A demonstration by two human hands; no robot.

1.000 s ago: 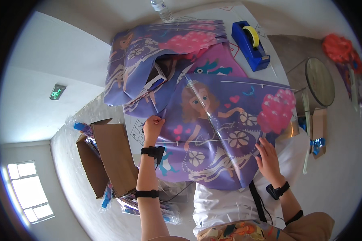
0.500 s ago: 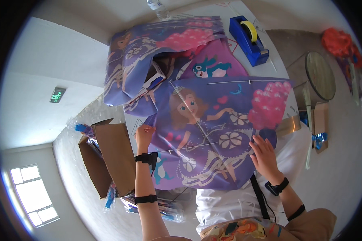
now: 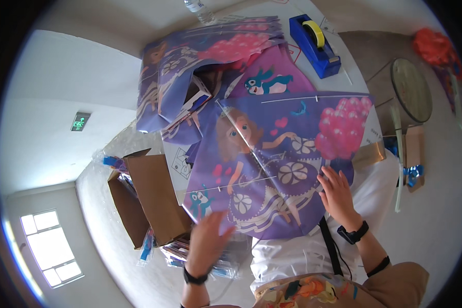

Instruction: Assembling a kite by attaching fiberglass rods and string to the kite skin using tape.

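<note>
A purple kite [image 3: 264, 161] lies spread over the table's near edge and my lap. It is printed with a cartoon princess and pink balloons, and thin white rods cross it. My right hand [image 3: 338, 195] rests on its right edge, fingers stretched out. Blurred by motion, my left hand [image 3: 208, 240] is at the kite's lower left corner, thumb apart from the fingers, with nothing seen in it. Beyond the kite lies a stack of similar printed kite sheets [image 3: 231, 43], partly folded over a small box [image 3: 196, 95].
A blue tape dispenser [image 3: 313, 49] stands on the white table [image 3: 339, 46], with a plastic bottle [image 3: 199, 11] at the far edge. An open cardboard box [image 3: 156, 192] with wrapped items is at the left. A round stool [image 3: 411, 90] and another carton [image 3: 415, 149] are at the right.
My left hand has left the kite's left edge and moved down toward its lower left corner, its fist opening. My right hand stays almost in place.
</note>
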